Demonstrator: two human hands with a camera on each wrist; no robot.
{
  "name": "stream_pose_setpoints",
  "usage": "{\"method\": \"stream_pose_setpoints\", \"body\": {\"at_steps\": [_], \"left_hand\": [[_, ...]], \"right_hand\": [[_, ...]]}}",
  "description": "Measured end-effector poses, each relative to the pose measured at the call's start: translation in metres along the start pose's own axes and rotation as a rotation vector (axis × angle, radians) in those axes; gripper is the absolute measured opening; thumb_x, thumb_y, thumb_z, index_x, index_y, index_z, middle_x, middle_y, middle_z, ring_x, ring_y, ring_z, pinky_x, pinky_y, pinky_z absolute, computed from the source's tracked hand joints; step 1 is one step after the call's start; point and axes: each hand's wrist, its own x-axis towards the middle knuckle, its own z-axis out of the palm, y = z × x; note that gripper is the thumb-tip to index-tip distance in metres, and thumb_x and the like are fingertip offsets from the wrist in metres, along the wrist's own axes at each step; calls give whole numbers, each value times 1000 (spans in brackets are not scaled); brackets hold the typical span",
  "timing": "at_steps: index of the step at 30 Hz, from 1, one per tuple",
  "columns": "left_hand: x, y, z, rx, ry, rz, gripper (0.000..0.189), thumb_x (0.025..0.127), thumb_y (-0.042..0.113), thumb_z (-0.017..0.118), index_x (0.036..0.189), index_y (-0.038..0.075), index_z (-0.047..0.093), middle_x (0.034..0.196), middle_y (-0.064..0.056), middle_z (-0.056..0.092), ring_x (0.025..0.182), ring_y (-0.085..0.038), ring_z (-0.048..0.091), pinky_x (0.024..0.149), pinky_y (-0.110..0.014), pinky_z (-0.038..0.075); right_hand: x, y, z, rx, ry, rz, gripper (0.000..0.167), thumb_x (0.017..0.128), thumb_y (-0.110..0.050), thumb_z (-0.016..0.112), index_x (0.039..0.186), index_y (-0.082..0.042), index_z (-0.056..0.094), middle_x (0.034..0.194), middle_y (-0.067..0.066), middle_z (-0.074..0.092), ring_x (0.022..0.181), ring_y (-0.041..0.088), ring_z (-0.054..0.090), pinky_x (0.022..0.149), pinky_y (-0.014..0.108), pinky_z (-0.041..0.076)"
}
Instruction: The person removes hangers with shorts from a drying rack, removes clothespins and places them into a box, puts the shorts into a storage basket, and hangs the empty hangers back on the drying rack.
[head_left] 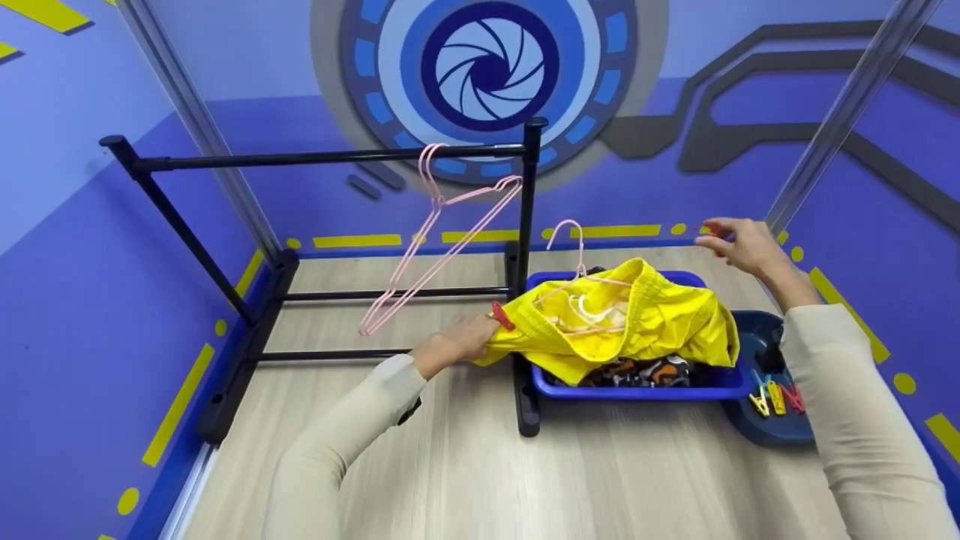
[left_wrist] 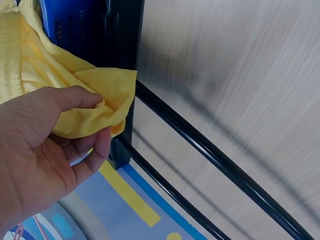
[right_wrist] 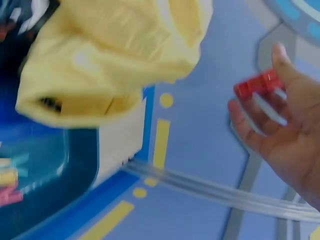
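Note:
A pair of yellow shorts (head_left: 675,315) with a gathered elastic waist lies over a blue basket (head_left: 645,392). A pink hanger (head_left: 580,251) stands in the waist opening, its hook upward. My left hand (head_left: 463,337) pinches the left edge of the shorts between thumb and fingers, and folded yellow cloth (left_wrist: 112,95) shows in the left wrist view. A red clothespin (head_left: 502,316) sits on the shorts beside this hand. Raised to the right of the basket, my right hand (head_left: 746,244) holds another red clothespin (right_wrist: 259,83) between thumb and fingers, apart from the shorts.
To the left stands a black rack (head_left: 330,157), with pink hangers (head_left: 409,255) hanging from its bar. Patterned dark clothes (head_left: 660,373) lie in the basket under the shorts. A dark blue tray (head_left: 761,431) at the right holds several clothespins (head_left: 776,397), partly behind my right forearm.

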Motion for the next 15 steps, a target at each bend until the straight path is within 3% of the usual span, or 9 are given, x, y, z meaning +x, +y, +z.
{"method": "stream_pose_setpoints", "body": {"at_steps": [4,7,10,13,15], "left_hand": [[0,-1,1,6,-2,3,22,92,12,72,113,8,68,84,-3,59,75,-19,47,68,-38,46],[-1,-2,0,-6,5,9,20,93,14,72,112,8,67,83,-3,55,75,-20,48,69,-40,48],[-2,-3,-2,7,22,32,19,92,13,73,109,8,68,86,-5,62,76,-22,52,71,-42,52],[-3,-4,-3,26,24,58,12,89,10,74,99,7,67,89,-8,68,76,-23,54,72,-42,52],[-3,-4,-4,34,28,69,11,89,11,75,96,7,67,94,-11,72,77,-24,57,75,-44,54]], "right_hand": [[-9,16,-2,-135,-3,101,61,98,-44,65,133,6,59,79,20,67,65,24,62,64,39,54],[-18,32,-2,-178,-46,159,58,96,-35,71,131,9,56,92,28,67,73,33,62,71,50,55],[-30,49,1,-187,-112,210,49,96,-28,73,117,12,55,90,27,63,73,33,60,67,46,54],[-42,68,6,-179,-196,285,40,99,-25,69,106,12,56,78,18,58,68,28,56,60,35,49],[-50,78,10,-180,-260,330,38,102,-22,63,108,16,58,79,18,58,70,28,55,61,34,48]]}}
